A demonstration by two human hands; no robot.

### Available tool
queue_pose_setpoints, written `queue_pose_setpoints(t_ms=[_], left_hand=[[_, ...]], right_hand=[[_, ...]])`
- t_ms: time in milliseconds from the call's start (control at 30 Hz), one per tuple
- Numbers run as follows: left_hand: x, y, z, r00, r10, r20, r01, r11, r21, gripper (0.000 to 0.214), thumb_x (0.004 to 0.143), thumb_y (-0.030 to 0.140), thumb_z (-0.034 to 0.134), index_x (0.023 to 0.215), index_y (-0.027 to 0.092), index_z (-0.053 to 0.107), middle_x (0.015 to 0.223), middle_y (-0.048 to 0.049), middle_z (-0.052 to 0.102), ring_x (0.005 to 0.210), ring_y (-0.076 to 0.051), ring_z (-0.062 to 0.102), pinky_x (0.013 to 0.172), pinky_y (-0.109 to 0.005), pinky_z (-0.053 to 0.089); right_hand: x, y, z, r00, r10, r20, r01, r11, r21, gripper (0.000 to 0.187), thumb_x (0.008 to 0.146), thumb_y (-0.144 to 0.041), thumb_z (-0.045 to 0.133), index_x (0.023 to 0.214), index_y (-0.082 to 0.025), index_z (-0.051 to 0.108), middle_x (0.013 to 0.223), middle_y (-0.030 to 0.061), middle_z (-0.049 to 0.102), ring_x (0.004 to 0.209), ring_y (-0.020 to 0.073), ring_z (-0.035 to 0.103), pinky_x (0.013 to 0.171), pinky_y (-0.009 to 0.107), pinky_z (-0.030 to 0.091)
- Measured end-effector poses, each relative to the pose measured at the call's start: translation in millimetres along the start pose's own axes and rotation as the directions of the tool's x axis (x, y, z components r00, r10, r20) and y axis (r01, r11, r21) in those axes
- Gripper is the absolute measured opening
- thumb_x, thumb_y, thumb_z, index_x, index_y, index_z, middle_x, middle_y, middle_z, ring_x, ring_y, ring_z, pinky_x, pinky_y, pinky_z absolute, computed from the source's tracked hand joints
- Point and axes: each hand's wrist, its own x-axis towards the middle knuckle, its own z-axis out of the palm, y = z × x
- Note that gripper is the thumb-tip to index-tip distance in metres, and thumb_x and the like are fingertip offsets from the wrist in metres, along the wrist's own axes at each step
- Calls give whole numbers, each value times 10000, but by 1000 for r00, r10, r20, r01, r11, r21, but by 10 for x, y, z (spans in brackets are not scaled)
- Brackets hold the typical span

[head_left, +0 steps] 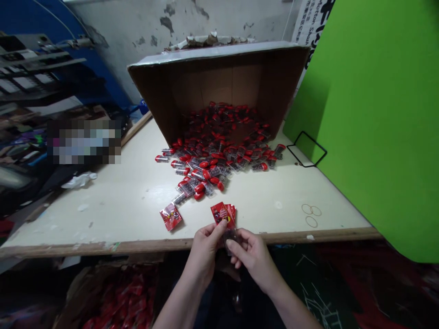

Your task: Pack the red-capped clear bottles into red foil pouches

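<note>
Just over the table's front edge, my left hand [207, 242] pinches a few red printed packets [221, 211], which fan out above the thumb. My right hand [252, 251] is closed beside it, thumb and fingers on a small clear piece with dark contents [230, 236]. Fingers partly cover this piece, and whether it is inside a packet I cannot tell. Another red packet [170, 217] lies flat on the table to the left. Beyond the hands spreads a pile of small clear containers with red caps [212, 167], spilling from a cardboard box.
The cardboard box [219, 54] lies on its side on the white table [120, 205]. A green panel [370, 114] and a black wire frame [307, 149] stand at right. Several rubber bands [311, 222] lie nearby. Below the table, a box holds red packets [126, 297].
</note>
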Motion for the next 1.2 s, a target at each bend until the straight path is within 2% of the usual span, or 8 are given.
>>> queue_pose_setpoints(t_ms=[167, 300, 400, 467, 700, 933, 1067, 1200], left_hand=[[-31, 12, -16, 999, -21, 27, 22, 1000, -21, 281, 751, 394, 645, 713, 117, 663, 571, -9, 619, 470, -87, 508, 517, -224, 392], [-15, 57, -36, 998, -46, 39, 48, 998, -31, 274, 740, 353, 669, 626, 107, 630, 552, -4, 591, 490, -74, 489, 530, -206, 392], [-7, 65, -21, 1000, -29, -2, 29, 999, -39, 239, 742, 337, 672, 713, 101, 652, 579, -14, 608, 506, -82, 508, 526, -205, 402], [-16, 56, -8, 999, -31, 17, 32, 998, -51, 259, 762, 358, 647, 763, 99, 653, 601, -33, 626, 503, -102, 530, 501, -220, 407], [-62, 69, -15, 960, -86, 266, 109, 991, -75, 382, 817, 476, 519, 765, 112, 619, 565, -47, 596, 451, -158, 552, 499, -301, 436], [-86, 55, 33, 984, -59, 170, 68, 997, -48, 316, 786, 390, 604, 619, 122, 593, 530, -23, 559, 497, -129, 524, 526, -270, 427], [-50, 67, 20, 978, -51, 202, 72, 993, -95, 314, 793, 398, 591, 667, 113, 624, 556, -29, 584, 473, -120, 513, 508, -271, 432], [1, 86, -3, 991, -67, 114, 83, 986, -146, 254, 777, 351, 628, 691, 113, 645, 577, -28, 621, 478, -102, 529, 519, -237, 436]], right_hand=[[12, -28, 12, 998, 68, -7, -66, 984, 166, 291, 786, -366, 647, 918, -203, 445, 645, -62, 563, 438, 60, 516, 381, 141, 389], [5, -63, 29, 996, -24, -89, 18, 997, -75, 308, 789, -326, 643, 928, -237, 383, 662, -58, 602, 457, 93, 565, 392, 169, 449], [7, -83, 43, 993, -56, -101, 42, 989, -142, 292, 805, -310, 623, 933, -246, 370, 666, -60, 601, 464, 100, 578, 401, 179, 467], [15, -85, 49, 996, -30, -86, 23, 997, -77, 301, 806, -317, 622, 922, -245, 354, 653, -67, 592, 437, 93, 563, 379, 169, 447], [49, -107, 42, 997, 57, 43, -67, 947, 313, 337, 797, -355, 640, 861, -225, 337, 581, -95, 539, 386, 46, 492, 355, 113, 361], [115, -81, 30, 998, -17, -60, 25, 991, 134, 362, 778, -358, 661, 868, -231, 334, 609, -79, 577, 420, 80, 548, 362, 149, 421], [130, -73, 23, 999, -6, -39, 11, 992, 129, 400, 757, -369, 683, 873, -236, 325, 618, -75, 594, 437, 91, 571, 380, 164, 440], [69, -124, -70, 999, -28, 18, 27, 998, 49, 465, 716, -355, 729, 974, -238, 360, 794, -3, 656, 592, 131, 642, 484, 213, 491]])
